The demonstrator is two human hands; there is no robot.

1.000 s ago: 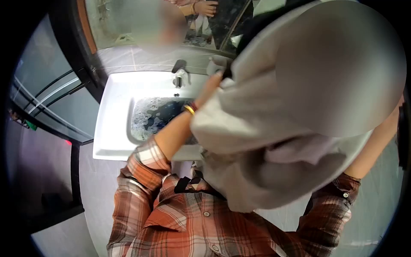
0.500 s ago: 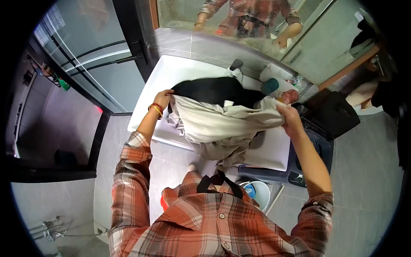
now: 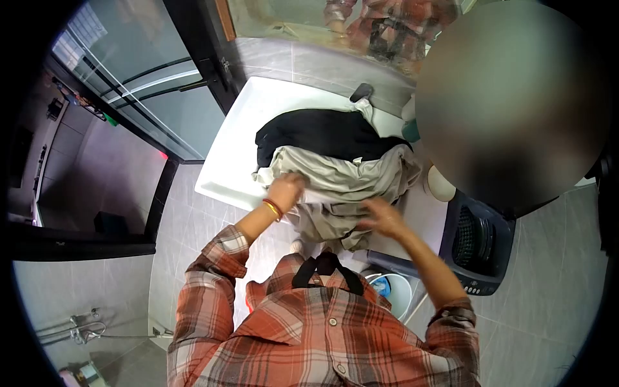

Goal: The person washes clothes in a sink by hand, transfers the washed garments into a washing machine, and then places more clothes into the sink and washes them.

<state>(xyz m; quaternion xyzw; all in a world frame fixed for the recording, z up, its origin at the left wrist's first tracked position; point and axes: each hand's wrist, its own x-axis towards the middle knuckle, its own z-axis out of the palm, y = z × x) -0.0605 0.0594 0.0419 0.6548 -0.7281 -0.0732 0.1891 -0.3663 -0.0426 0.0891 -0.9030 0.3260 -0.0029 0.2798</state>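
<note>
A beige piece of clothing [image 3: 335, 171] lies bunched over the front edge of the white sink [image 3: 229, 151], its lower part hanging down in folds. Behind it, in the basin, rests a black garment [image 3: 316, 132]. My left hand [image 3: 285, 191], with red and yellow bracelets at the wrist, is over the left part of the beige cloth; its fingers are smeared by motion. At the right of the hanging folds is my right hand [image 3: 383, 218], slightly blurred, with fingers apart and no cloth gripped in them.
A dark washing machine [image 3: 480, 258] stands right of the sink. Below is a white bucket [image 3: 401, 295] with something blue inside. A dark brush-like object [image 3: 362, 92] sits at the sink's back edge. A glass door [image 3: 158, 84] is on the left. A round blur hides the upper right.
Both hands have let go of the beige cloth's upper corners and come inward and down towards its hanging part. The cloth now lies slumped against the black garment.
</note>
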